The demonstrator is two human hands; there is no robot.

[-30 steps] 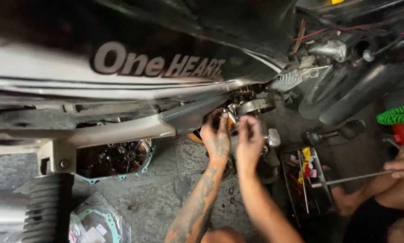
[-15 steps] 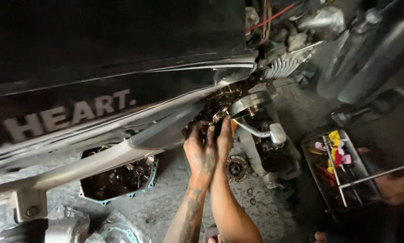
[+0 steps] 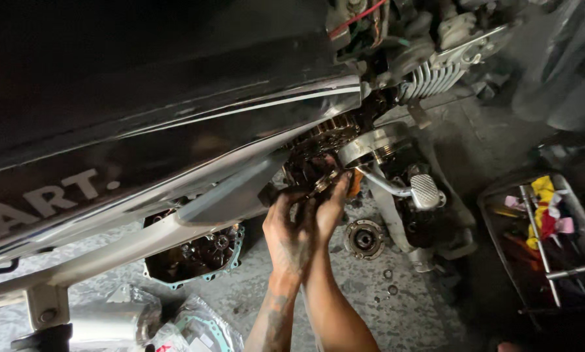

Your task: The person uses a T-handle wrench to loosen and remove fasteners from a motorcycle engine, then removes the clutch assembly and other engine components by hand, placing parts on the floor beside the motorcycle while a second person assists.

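Foreground: gasket packets (image 3: 195, 329), floor. Beyond: engine cover (image 3: 195, 254), clutch hub (image 3: 364, 238), tool tray (image 3: 540, 241) right. Left hand (image 3: 289, 238), right hand (image 3: 328, 208): fingers curled, pressed together on gear cluster (image 3: 315, 176) in open engine. Advisable: seat squarely, steady even pressure.

Dim, shadowy scene; glare on chrome trim (image 3: 240, 114); dark, soft edges.
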